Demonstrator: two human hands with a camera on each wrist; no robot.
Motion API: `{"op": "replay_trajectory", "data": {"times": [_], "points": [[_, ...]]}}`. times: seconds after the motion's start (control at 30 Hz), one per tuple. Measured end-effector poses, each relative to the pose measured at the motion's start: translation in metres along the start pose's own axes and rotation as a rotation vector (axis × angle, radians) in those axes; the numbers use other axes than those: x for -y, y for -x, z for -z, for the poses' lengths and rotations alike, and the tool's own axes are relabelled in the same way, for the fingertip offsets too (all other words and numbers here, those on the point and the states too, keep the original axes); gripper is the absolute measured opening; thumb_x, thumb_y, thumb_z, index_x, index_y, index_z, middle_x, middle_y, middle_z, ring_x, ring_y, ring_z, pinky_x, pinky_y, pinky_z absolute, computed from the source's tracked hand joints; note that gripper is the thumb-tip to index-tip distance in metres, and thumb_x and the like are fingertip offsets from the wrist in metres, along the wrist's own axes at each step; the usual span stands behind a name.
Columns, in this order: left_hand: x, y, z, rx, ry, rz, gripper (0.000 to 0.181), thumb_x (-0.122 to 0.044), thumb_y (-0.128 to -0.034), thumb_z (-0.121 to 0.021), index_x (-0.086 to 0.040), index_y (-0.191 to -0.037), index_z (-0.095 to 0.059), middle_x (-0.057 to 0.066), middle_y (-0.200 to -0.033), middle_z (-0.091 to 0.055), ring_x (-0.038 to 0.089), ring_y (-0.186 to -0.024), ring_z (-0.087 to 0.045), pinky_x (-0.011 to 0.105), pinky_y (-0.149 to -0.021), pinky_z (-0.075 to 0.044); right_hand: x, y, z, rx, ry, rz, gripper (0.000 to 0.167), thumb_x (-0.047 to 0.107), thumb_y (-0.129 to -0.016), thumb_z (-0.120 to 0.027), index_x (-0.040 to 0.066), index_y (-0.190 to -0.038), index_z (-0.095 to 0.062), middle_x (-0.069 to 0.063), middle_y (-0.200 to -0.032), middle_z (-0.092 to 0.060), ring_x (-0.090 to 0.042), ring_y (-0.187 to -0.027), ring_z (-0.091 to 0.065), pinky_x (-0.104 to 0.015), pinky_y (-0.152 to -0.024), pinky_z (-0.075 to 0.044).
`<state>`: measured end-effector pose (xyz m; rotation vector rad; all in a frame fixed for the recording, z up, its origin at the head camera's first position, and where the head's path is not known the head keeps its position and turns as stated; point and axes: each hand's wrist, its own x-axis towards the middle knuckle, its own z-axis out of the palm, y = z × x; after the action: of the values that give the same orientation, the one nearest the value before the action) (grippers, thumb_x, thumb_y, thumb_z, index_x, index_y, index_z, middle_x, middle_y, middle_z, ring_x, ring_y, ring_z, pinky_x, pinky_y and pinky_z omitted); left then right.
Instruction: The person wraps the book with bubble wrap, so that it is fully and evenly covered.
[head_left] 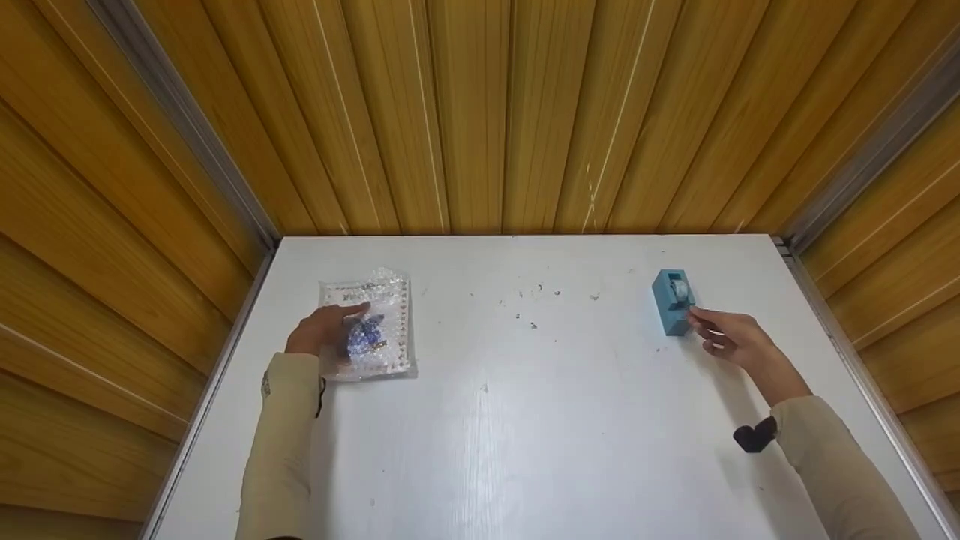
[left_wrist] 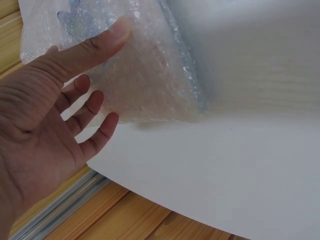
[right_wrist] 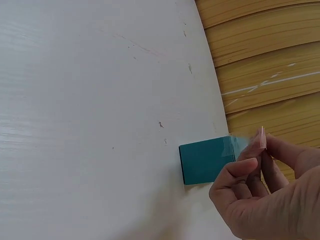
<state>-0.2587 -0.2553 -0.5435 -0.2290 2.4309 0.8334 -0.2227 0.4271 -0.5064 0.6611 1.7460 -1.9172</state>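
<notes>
A flat package in bubble wrap (head_left: 388,319), with a blue picture and a patterned border showing through, lies at the left of the white table. My left hand (head_left: 324,330) grips its left side. In the left wrist view, the thumb (left_wrist: 97,47) presses on the upper face, while the other fingers curl by the near edge. At the right, a teal tape dispenser (head_left: 675,322) carries a roll of clear tape (head_left: 679,291). My right hand (head_left: 733,341) is at its front end. Thumb and forefinger pinch the end of a clear tape strip (right_wrist: 241,144) stretching from the dispenser.
The white table (head_left: 510,427) has small dark marks (head_left: 533,325) near its middle. Wood-look panels (head_left: 472,112) stand behind it and at both sides. A black object (head_left: 755,435) sits at the right wrist, by the sleeve cuff.
</notes>
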Motion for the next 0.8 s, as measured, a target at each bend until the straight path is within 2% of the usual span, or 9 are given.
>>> {"op": "replay_trajectory", "data": {"times": [0.1, 0.2, 0.33, 0.43, 0.6, 0.67, 0.8], "points": [[0.001, -0.003, 0.002, -0.014, -0.198, -0.101, 0.105, 0.005, -0.0762, -0.083, -0.032, -0.161, -0.031, 0.02, -0.168, -0.026, 0.05, -0.154, -0.02, 0.071, -0.121, -0.022, 0.006, 0.003, 0.001, 0.018, -0.047, -0.004, 0.015, 0.022, -0.098, -0.07, 0.019, -0.087, -0.081, 0.008, -0.085, -0.077, -0.007, -0.081, -0.063, -0.022, -0.075, -0.051], [0.002, -0.005, 0.003, -0.01, -0.193, -0.097, 0.108, 0.006, -0.0747, -0.083, -0.033, -0.16, -0.031, 0.02, -0.168, -0.025, 0.05, -0.154, -0.019, 0.073, -0.12, -0.02, 0.013, 0.005, 0.002, 0.014, -0.049, 0.014, 0.014, 0.025, -0.097, -0.071, 0.021, -0.089, -0.081, 0.009, -0.086, -0.077, -0.006, -0.081, -0.064, -0.022, -0.077, -0.051], [0.003, -0.008, 0.004, 0.0, -0.182, -0.068, 0.106, 0.004, -0.0776, -0.082, -0.033, -0.161, -0.029, 0.022, -0.169, -0.021, 0.053, -0.154, -0.016, 0.074, -0.119, -0.019, 0.016, 0.007, 0.004, -0.005, 0.066, 0.014, 0.015, 0.03, -0.098, -0.07, 0.025, -0.089, -0.081, 0.011, -0.086, -0.078, -0.004, -0.08, -0.066, -0.022, -0.078, -0.053], [0.003, -0.009, 0.005, 0.009, -0.169, -0.049, 0.106, 0.003, -0.0775, -0.082, -0.035, -0.161, -0.028, 0.021, -0.169, -0.02, 0.053, -0.154, -0.015, 0.074, -0.119, -0.02, 0.011, 0.007, 0.007, 0.004, 0.12, -0.022, 0.018, 0.03, -0.099, -0.069, 0.024, -0.088, -0.081, 0.011, -0.084, -0.078, -0.005, -0.078, -0.067, -0.022, -0.076, -0.054], [0.003, -0.005, 0.005, 0.002, -0.159, -0.048, 0.108, 0.003, -0.0754, -0.083, -0.036, -0.16, -0.03, 0.02, -0.169, -0.021, 0.052, -0.154, -0.016, 0.074, -0.119, -0.02, -0.001, 0.003, 0.012, 0.0, 0.133, -0.046, 0.018, 0.028, -0.098, -0.069, 0.022, -0.086, -0.081, 0.01, -0.079, -0.077, -0.005, -0.075, -0.066, -0.021, -0.071, -0.054], [0.002, -0.004, 0.004, -0.003, -0.116, -0.037, 0.092, -0.007, -0.0857, -0.079, -0.034, -0.16, -0.032, 0.02, -0.169, -0.022, 0.052, -0.154, -0.015, 0.074, -0.12, -0.018, -0.006, 0.001, 0.013, -0.005, 0.142, -0.046, 0.017, 0.028, -0.098, -0.071, 0.022, -0.086, -0.081, 0.01, -0.079, -0.077, -0.005, -0.074, -0.066, -0.02, -0.071, -0.055], [0.002, -0.003, 0.003, -0.008, -0.031, -0.016, 0.073, -0.021, -0.096, -0.071, -0.031, -0.159, -0.036, 0.018, -0.169, -0.023, 0.05, -0.155, -0.015, 0.072, -0.122, -0.015, -0.016, -0.004, 0.017, -0.007, 0.148, -0.057, 0.015, 0.028, -0.096, -0.073, 0.021, -0.084, -0.08, 0.009, -0.079, -0.077, -0.004, -0.073, -0.067, -0.019, -0.07, -0.056]]}}
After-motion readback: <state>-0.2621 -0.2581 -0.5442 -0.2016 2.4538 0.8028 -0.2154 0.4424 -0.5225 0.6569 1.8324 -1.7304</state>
